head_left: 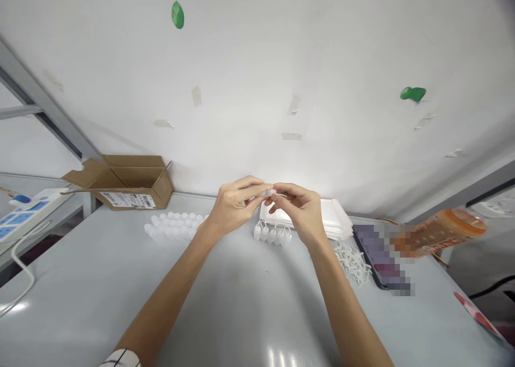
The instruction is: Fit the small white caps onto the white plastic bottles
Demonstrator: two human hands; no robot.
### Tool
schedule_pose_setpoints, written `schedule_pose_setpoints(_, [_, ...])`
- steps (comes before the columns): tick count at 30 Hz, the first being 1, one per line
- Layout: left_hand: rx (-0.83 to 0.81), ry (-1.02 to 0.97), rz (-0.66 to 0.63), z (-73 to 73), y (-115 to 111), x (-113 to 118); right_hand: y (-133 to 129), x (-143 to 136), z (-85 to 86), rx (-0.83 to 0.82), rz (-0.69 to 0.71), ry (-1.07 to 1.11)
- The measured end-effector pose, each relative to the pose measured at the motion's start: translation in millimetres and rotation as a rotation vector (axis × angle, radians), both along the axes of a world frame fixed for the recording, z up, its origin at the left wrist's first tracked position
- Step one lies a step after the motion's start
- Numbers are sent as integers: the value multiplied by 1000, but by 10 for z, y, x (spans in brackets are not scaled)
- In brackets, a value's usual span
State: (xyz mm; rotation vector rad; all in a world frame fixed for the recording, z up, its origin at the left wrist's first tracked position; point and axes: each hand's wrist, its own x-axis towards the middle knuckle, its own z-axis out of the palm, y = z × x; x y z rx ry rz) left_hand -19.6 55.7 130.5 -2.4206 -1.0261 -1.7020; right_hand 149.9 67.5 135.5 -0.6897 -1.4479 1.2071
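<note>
My left hand is closed on a small white piece above the table. Beside it, my right hand pinches at the same spot, its fingertips close to the piece; what they grip is too small to make out. Below the hands stand several small white bottles with loops. Rows of white translucent pieces sit left of them, partly behind my left wrist. Right of my right forearm lies a pile of white loops. White flat packets are stacked behind my right hand.
An open cardboard box stands at the back left. On the right are a phone and an orange cup. A power strip and white cable lie at far left. The white wall bounds the grey table.
</note>
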Motion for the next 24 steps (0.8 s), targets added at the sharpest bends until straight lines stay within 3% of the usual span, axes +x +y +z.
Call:
schedule_pose_setpoints(7, [-67,-12,-12,-34,20,29,30,15,12,-32,-15,-17])
schedule_pose_setpoints(13, [-65,-21,-13,-21,21,32,57,64,31,-47,117,-19])
schedule_pose_setpoints(24, [-138,64,6,-25,30,-12,110,61,-36,-116,73,-64])
